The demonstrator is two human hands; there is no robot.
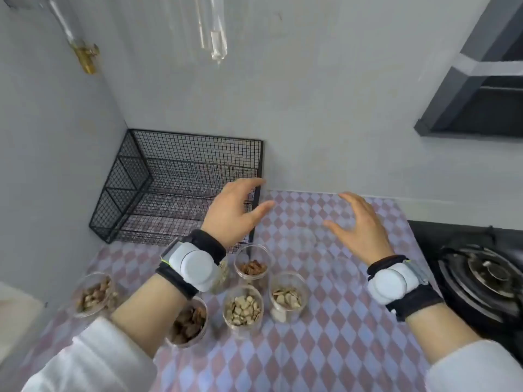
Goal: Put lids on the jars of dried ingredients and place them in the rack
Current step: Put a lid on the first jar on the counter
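left hand and right hand both hover with fingers spread, grip released, over the pink-and-blue diamond-patterned bench, while the open-topped clear glass jars of dried ingredients sit clustered just in front of the black wire-mesh rack in the corner

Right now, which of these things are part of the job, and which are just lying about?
Job: open jars of dried ingredients, wire rack, a faint clear lid, left hand and right hand, both empty.
Lying about: gas burner, brass tap, dark shelf.
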